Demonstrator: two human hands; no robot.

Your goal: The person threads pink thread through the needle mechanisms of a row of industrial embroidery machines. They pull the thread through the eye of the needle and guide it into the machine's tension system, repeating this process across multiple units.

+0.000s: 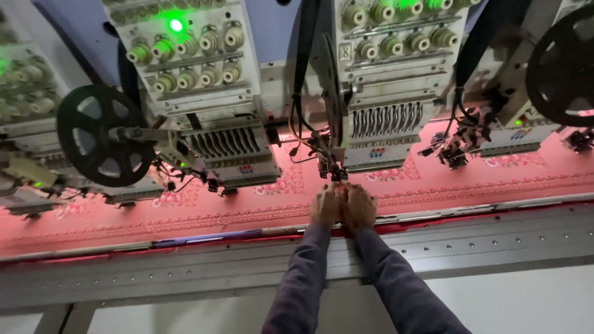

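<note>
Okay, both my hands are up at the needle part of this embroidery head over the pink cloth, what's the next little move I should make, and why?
Probably keep the left hand steady on the pink fabric and edge the right hand fingertips up toward the needle assembly. Both hands sit pressed together just below it, fingertips short of the needles, so only a small reach is left. Whether either hand pinches a thread cannot be told.

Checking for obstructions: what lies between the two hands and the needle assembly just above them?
Nothing: in the head view the left hand and right hand reach right up under the needle assembly, over pink fabric.
</note>
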